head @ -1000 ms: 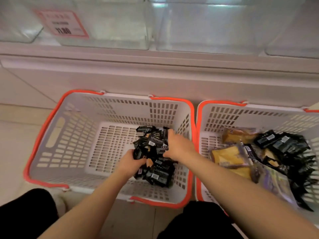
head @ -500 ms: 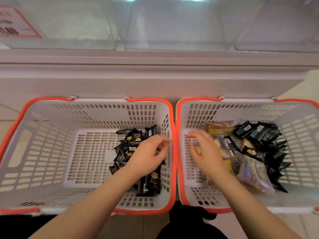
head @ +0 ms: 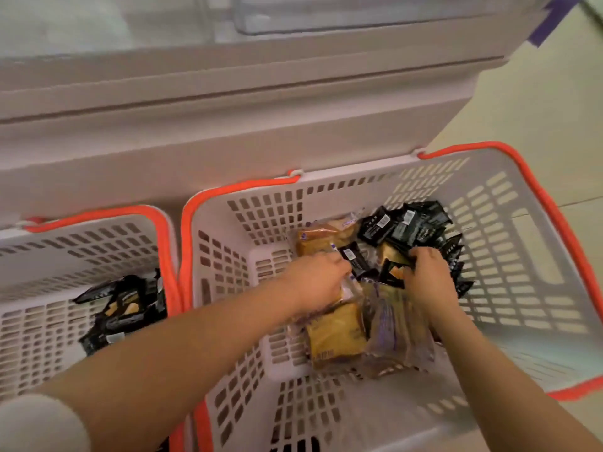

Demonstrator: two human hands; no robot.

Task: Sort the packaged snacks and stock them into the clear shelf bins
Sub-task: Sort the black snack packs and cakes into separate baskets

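Both hands reach into the right white slotted plastic basket with an orange rim (head: 535,187): the left hand (head: 318,282) pinches a small black snack packet (head: 354,259), and the right hand (head: 427,278) grips black packets (head: 393,272) from the pile there. Yellow clear-wrapped cake packs (head: 336,334) lie beneath, and more black packets (head: 124,308) sit in the left matching basket (head: 98,212).

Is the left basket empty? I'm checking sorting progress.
No, a pile of black packets lies in the left basket.

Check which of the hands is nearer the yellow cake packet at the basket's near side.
Left. The left hand sits just above the yellow cake packet, nearly touching; the right hand is farther right, among black wrapped snacks.
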